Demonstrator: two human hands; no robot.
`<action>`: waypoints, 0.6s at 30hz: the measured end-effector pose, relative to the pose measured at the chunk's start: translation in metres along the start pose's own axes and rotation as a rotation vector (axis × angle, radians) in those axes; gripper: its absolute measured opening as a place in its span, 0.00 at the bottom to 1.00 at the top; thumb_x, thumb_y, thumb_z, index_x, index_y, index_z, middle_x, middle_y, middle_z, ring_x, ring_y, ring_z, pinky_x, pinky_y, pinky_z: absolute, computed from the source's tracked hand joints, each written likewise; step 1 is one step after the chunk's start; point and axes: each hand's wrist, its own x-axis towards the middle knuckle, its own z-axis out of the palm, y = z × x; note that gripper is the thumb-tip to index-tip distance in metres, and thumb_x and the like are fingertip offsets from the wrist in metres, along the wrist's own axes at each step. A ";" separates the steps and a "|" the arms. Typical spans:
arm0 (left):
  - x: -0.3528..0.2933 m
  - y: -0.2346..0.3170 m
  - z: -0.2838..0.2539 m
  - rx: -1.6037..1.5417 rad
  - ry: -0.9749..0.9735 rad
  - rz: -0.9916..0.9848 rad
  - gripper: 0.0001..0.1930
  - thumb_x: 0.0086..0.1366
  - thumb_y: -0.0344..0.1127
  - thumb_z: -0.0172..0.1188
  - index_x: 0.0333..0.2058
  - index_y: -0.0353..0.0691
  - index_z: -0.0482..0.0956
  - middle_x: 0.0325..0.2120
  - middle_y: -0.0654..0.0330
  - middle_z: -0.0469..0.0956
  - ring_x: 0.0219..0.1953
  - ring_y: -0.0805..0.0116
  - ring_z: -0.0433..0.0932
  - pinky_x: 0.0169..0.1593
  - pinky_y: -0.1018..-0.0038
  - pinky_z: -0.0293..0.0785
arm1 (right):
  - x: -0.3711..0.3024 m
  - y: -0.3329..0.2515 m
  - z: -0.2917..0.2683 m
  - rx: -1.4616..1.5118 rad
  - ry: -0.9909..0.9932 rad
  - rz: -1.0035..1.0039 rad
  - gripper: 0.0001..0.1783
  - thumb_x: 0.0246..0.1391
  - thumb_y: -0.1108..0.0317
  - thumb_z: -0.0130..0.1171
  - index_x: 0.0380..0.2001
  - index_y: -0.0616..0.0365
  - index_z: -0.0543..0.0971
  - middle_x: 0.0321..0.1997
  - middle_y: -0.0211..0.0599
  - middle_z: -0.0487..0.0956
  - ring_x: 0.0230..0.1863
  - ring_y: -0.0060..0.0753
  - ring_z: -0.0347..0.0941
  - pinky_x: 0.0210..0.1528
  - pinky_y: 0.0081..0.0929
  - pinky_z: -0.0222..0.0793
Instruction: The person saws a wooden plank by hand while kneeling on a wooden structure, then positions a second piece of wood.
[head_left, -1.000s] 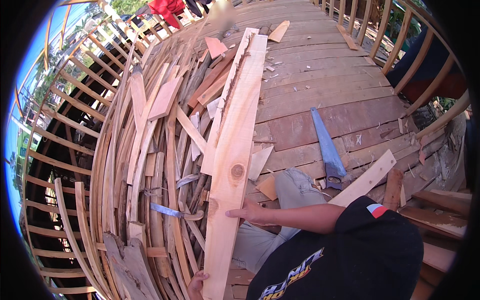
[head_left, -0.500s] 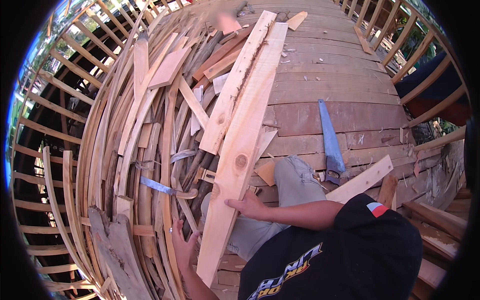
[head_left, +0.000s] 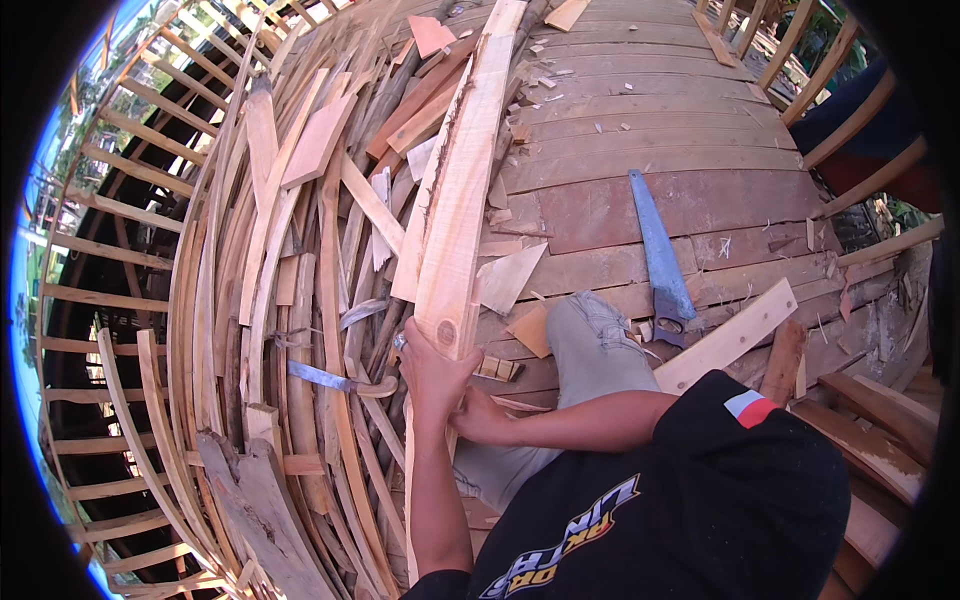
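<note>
A long pale plank (head_left: 468,215) with a dark knot runs away from me across my lap. My left hand (head_left: 432,372), with a ring on one finger, is closed over its near part, just below the knot. Lower down, my right hand (head_left: 482,415) is closed at the plank's right edge, its fingertips partly hidden by the left wrist. A second board (head_left: 428,225) with a rough bark edge lies along the left side of the plank, partly covered by it. Right of the hands, a small notched wooden block (head_left: 500,368) rests by my leg.
Loose sticks and slats (head_left: 240,290) are heaped on the left, with a bolo knife (head_left: 320,375) lying on them. A blue-bladed handsaw (head_left: 655,255) lies on the plank floor to the right, near a board with holes (head_left: 730,335). Slatted railings (head_left: 125,257) border the deck.
My left hand has come up from beside the pile and closed over the plank. The plank has shifted left and covers more of the bark-edged board. My right hand has moved slightly down and left.
</note>
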 end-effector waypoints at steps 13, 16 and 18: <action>-0.001 -0.013 0.011 0.023 0.112 0.038 0.53 0.40 0.49 0.75 0.59 0.28 0.55 0.46 0.35 0.69 0.48 0.39 0.68 0.53 0.54 0.63 | 0.025 0.047 0.028 0.016 0.042 -0.162 0.32 0.44 0.50 0.62 0.30 0.78 0.74 0.34 0.66 0.77 0.39 0.60 0.77 0.42 0.46 0.70; -0.002 -0.007 0.009 0.006 0.089 0.010 0.53 0.40 0.48 0.75 0.60 0.28 0.56 0.48 0.35 0.68 0.51 0.40 0.67 0.55 0.55 0.63 | 0.026 0.048 0.027 0.032 0.024 -0.168 0.32 0.44 0.50 0.62 0.31 0.79 0.73 0.35 0.67 0.77 0.40 0.60 0.76 0.44 0.46 0.70; -0.001 0.002 0.006 -0.040 0.033 -0.046 0.53 0.41 0.47 0.76 0.60 0.29 0.56 0.52 0.36 0.66 0.55 0.41 0.65 0.58 0.57 0.62 | 0.027 0.049 0.025 0.030 0.022 -0.169 0.32 0.45 0.50 0.62 0.31 0.78 0.74 0.35 0.66 0.77 0.40 0.60 0.76 0.44 0.46 0.70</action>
